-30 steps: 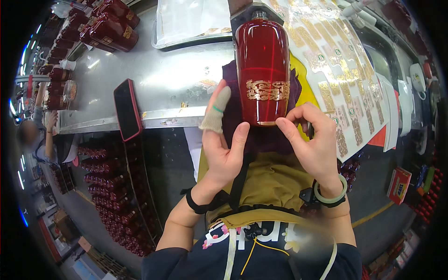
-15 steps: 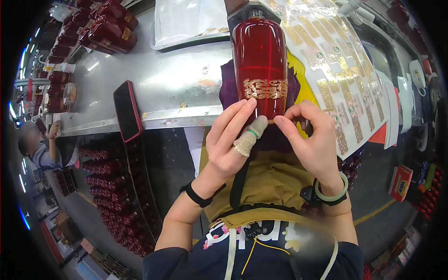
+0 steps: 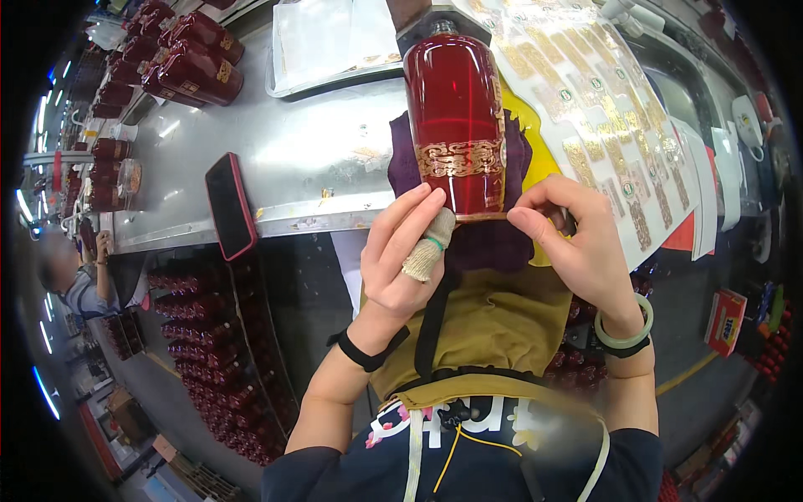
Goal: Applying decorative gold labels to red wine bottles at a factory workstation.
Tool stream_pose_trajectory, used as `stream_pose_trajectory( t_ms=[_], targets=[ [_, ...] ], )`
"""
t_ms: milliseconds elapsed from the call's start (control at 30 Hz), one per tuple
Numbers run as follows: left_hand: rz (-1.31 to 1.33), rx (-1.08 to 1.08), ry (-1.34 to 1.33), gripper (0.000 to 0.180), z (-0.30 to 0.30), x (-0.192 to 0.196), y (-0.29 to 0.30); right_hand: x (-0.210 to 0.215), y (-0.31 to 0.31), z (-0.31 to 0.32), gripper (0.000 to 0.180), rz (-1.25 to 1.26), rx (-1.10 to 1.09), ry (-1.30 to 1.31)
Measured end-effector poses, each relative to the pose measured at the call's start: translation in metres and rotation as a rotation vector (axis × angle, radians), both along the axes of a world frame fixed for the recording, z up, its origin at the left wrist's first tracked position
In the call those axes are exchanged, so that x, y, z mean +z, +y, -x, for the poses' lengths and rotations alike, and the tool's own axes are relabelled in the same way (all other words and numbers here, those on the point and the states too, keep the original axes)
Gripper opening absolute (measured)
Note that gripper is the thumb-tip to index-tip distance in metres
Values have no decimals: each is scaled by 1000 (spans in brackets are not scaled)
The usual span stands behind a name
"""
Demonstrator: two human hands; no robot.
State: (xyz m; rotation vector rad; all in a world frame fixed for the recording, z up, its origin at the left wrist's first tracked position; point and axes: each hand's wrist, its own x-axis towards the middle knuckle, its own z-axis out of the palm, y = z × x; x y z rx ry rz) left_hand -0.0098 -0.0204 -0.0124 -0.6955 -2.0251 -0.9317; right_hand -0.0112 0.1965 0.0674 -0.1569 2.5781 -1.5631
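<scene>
A dark red glass bottle (image 3: 454,100) with a gold ornamental band (image 3: 460,158) lies in front of me on a purple cloth (image 3: 519,159), its neck pointing away. My left hand (image 3: 400,255) holds its near left corner: fingertips rest on the glass, and the thumb, in a knitted cover (image 3: 425,258), lies by the base. At the near right corner, my right hand (image 3: 577,230) has thumb and index finger drawn together beside the base. What lies between them, if anything, I cannot make out. Gold patterning also shows down the bottle's right side.
Sheets of gold decals (image 3: 619,125) spread to the right over something yellow (image 3: 529,117). A phone (image 3: 230,205) lies at the metal table's left front edge. A tray (image 3: 335,79) with white sheets stands behind. More red bottles (image 3: 194,71) fill the far left; another person (image 3: 84,280) is beyond.
The bottle has turned slightly and shifted left, bringing gold patterning on its right side into view. My left hand has moved a little left, my right hand a little right.
</scene>
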Motion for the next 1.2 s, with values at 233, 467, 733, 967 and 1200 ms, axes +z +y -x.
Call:
stream_pose_trajectory(
  t_ms=[233,467,733,967,1200],
  targets=[
    [125,26,-15,21,-3,5,3,4,-1,0,15,-29,-1,14],
    [65,79,-62,26,-7,7,7,2,-1,1,15,-32,-2,8],
    [-526,-228,-763,70,-3,9,6,4,0,-4,11,25,-14,-1],
    [-619,-291,-855,70,-3,12,4,4,-1,-6,10,37,-3,39],
    [-626,-314,-859,70,-2,13,5,2,3,-7,10,29,-22,46]
  ],
)
